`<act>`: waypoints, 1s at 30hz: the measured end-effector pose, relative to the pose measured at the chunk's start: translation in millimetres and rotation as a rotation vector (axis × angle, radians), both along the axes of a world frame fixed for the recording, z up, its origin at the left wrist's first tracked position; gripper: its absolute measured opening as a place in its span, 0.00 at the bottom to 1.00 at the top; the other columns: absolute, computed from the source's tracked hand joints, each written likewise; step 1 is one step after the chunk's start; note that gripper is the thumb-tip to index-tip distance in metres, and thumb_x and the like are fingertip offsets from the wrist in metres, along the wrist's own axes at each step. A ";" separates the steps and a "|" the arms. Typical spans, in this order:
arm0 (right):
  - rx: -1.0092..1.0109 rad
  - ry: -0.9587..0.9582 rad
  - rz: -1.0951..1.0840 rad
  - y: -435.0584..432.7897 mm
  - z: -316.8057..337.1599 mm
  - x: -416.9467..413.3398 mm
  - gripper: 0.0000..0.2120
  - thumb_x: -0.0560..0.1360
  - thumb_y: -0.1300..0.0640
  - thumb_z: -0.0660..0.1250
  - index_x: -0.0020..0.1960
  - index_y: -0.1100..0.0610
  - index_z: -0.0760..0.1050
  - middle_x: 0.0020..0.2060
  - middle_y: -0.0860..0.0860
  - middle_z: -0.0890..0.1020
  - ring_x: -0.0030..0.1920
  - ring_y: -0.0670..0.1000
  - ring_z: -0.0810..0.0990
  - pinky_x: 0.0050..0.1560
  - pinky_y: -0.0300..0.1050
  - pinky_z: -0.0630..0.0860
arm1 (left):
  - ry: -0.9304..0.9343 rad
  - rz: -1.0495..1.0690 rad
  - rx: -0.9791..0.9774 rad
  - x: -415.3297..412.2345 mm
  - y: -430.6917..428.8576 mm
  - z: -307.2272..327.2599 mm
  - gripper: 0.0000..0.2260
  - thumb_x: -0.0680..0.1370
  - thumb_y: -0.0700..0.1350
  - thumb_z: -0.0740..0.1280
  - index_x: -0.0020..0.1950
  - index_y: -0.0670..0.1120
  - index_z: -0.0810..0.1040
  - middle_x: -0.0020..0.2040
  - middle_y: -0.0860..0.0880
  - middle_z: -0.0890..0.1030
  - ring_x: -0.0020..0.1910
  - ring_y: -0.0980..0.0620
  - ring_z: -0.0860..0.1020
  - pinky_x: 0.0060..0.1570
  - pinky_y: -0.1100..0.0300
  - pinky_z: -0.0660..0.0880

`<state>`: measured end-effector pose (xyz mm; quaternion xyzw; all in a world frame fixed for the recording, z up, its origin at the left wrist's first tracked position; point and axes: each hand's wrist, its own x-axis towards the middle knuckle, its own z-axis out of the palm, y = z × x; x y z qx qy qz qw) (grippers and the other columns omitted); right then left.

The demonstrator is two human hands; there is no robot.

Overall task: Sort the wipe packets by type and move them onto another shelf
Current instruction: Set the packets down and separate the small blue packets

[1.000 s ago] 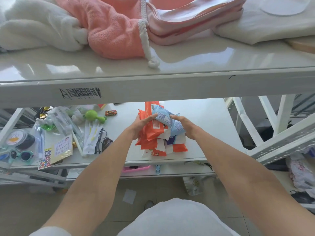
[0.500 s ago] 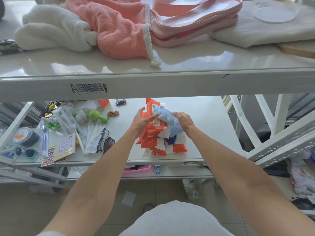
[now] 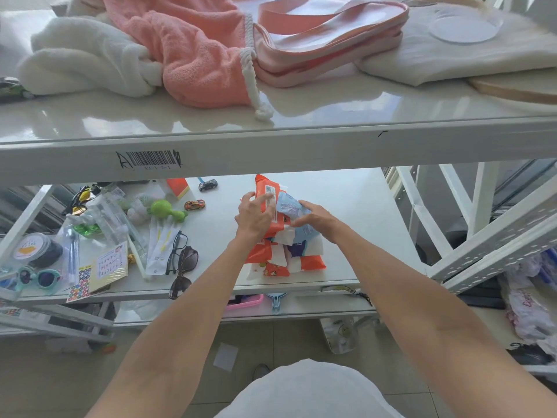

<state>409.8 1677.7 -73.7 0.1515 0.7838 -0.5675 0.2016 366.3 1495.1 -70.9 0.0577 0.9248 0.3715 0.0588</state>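
A pile of wipe packets (image 3: 301, 260), orange, white and pale blue, lies on the middle shelf (image 3: 355, 206). My left hand (image 3: 256, 217) grips an orange packet (image 3: 266, 193) that stands tilted on top of the pile. My right hand (image 3: 316, 218) rests on the pile and holds a pale blue packet (image 3: 289, 206) against the orange one. The lower packets are partly hidden under both hands.
The top shelf (image 3: 271, 146) carries a white towel (image 3: 87, 58), a pink towel (image 3: 196, 55) and a pink bag (image 3: 331, 37). Left of the pile lie glasses (image 3: 177, 251), sunglasses (image 3: 188, 260), toy cars (image 3: 194, 204), a green toy (image 3: 165, 209) and sticker sheets (image 3: 99, 273).
Both hands have shifted slightly up and back on the pile, and the orange packet now stands more upright in the left hand. The camera has tilted up a little.
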 end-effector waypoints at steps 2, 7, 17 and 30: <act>0.139 0.002 0.021 1.5 -2.7 -2.7 0.33 0.56 0.49 0.75 0.61 0.49 0.78 0.59 0.58 0.78 0.56 0.58 0.80 0.59 0.56 0.80 | 0.001 -0.024 -0.019 -1.6 2.1 1.9 0.17 0.81 0.51 0.66 0.71 0.54 0.78 0.75 0.43 0.68 0.72 0.42 0.71 0.72 0.38 0.66; 0.331 0.101 0.005 -5.3 1.6 -5.4 0.30 0.65 0.51 0.77 0.65 0.58 0.77 0.56 0.57 0.74 0.53 0.57 0.79 0.51 0.49 0.81 | 0.019 -0.049 -0.019 -3.1 8.2 8.5 0.19 0.81 0.50 0.68 0.73 0.54 0.76 0.72 0.41 0.69 0.69 0.41 0.74 0.70 0.43 0.70; 0.243 0.246 -0.397 8.4 -4.9 7.8 0.20 0.79 0.39 0.63 0.48 0.57 0.78 0.42 0.51 0.81 0.44 0.54 0.79 0.42 0.46 0.71 | 0.333 -0.440 -0.305 -3.4 17.7 27.8 0.22 0.73 0.27 0.65 0.59 0.47 0.85 0.68 0.47 0.78 0.71 0.45 0.72 0.64 0.50 0.69; 0.243 -0.018 -0.485 123.5 -73.2 55.2 0.16 0.74 0.53 0.73 0.57 0.61 0.78 0.53 0.59 0.82 0.51 0.58 0.83 0.35 0.46 0.84 | 0.070 -0.434 -0.420 12.1 70.7 17.7 0.16 0.77 0.34 0.66 0.63 0.42 0.84 0.63 0.41 0.82 0.63 0.40 0.78 0.61 0.49 0.75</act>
